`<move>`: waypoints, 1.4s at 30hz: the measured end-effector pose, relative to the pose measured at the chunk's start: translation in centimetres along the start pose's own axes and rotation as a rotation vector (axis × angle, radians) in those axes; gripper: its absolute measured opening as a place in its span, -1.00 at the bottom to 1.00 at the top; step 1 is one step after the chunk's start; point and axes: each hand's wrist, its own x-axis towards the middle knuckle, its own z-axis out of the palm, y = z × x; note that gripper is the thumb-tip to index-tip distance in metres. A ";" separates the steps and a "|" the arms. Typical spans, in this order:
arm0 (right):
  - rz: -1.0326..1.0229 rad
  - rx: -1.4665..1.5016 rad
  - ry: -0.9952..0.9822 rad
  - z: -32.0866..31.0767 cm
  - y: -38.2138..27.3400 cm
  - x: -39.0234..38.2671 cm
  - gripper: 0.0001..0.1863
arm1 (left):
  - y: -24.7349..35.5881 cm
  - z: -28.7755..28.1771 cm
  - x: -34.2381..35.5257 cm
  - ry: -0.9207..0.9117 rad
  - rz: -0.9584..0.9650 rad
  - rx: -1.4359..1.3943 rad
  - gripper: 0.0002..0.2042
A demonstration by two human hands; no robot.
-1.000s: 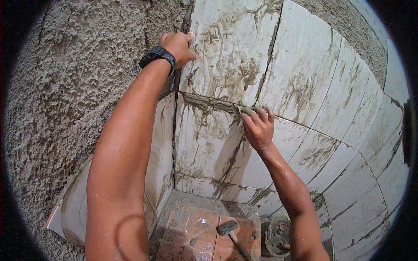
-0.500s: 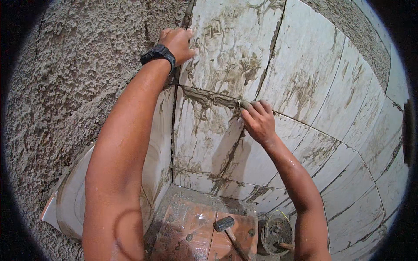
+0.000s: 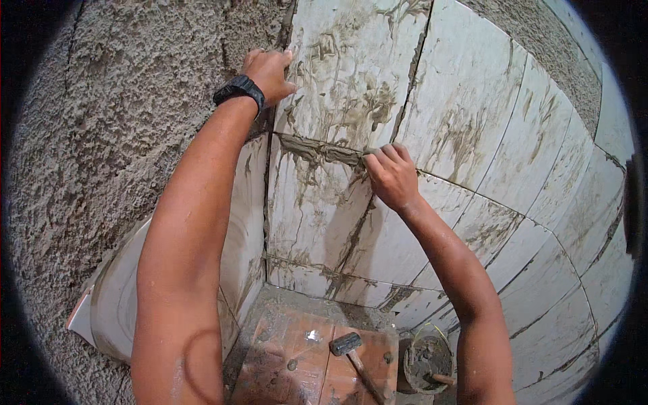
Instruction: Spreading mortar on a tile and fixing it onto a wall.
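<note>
Tile (image 3: 347, 74) could slip if my left hand (image 3: 266, 73), open at its edge, eases; right hand (image 3: 393, 175) curls at joint (image 3: 317, 150), hold unclear.

A white tile (image 3: 341, 77), streaked grey-brown, is standing upright in the upper centre of the frame. Along its lower edge, grey mortar (image 3: 312, 150) is lying in a rough band, left of centre.

White wall tiles (image 3: 343, 84) are streaked grey-brown, the rough wall (image 3: 135, 128) is grey, the floor tiles (image 3: 297, 341) orange, the wristwatch (image 3: 239, 89) black.
</note>
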 end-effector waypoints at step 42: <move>-0.279 -0.071 0.010 1.2 1.1 0.7 -0.90 | -0.3 0.0 -0.5 -0.079 -0.050 -0.211 -0.43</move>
